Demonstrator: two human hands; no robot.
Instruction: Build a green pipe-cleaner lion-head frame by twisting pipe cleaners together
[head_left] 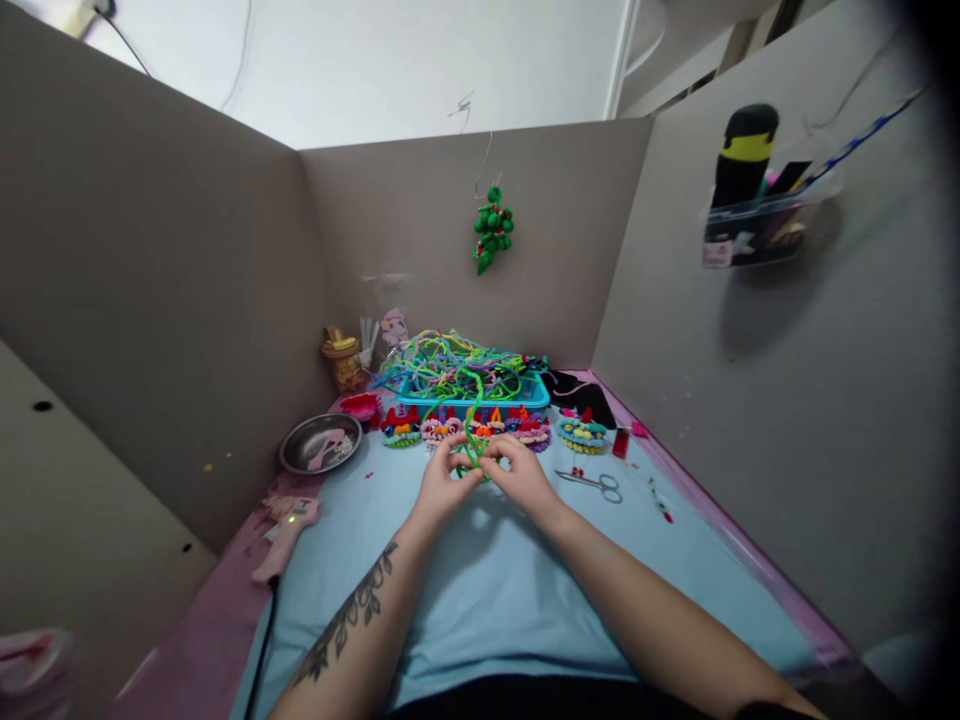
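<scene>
My left hand [444, 485] and my right hand [520, 480] meet over the middle of the table, with fingertips pinched close together. Between them is a green cord [472, 425], looped and twisted, which looks like a fuzzy pipe cleaner. One strand stands up above my fingers in front of the blue tray. Some of its loops hang below my hands, partly hidden by the fingers. Just behind my hands lies a row of small colourful twisted figures [441, 431], and another such figure [583, 432] sits to the right.
A blue tray [534, 392] overflows with tangled coloured cords. Scissors [592, 484] lie to the right. At left are a metal bowl [289, 460] and a pink glue gun [281, 545] with a lit green light. Grey partitions enclose the table; a green ornament [493, 228] hangs at the back.
</scene>
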